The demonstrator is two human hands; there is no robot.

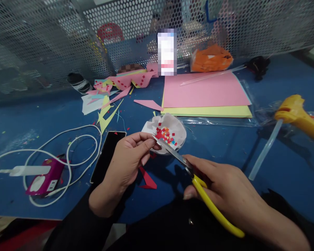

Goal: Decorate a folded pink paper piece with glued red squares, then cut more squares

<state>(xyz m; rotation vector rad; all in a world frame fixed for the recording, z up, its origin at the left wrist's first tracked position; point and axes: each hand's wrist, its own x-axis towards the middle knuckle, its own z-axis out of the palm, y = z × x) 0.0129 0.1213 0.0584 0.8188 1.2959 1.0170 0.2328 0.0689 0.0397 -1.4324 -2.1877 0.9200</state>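
Observation:
My right hand is wrapped round the yellow handles of a pair of scissors. The blades point up and left, their tips at the fingertips of my left hand. The left thumb and forefinger are pinched together over something too small to make out. Just beyond the blades sits a bowl lined with white paper, holding several small squares, mostly red, some orange and blue. A red paper scrap lies below the left hand.
Pink sheets over yellow ones lie behind the bowl, paper scraps back left. A dark phone, white cable and purple adapter are left; a yellow glue gun is right. Perforated metal stands behind.

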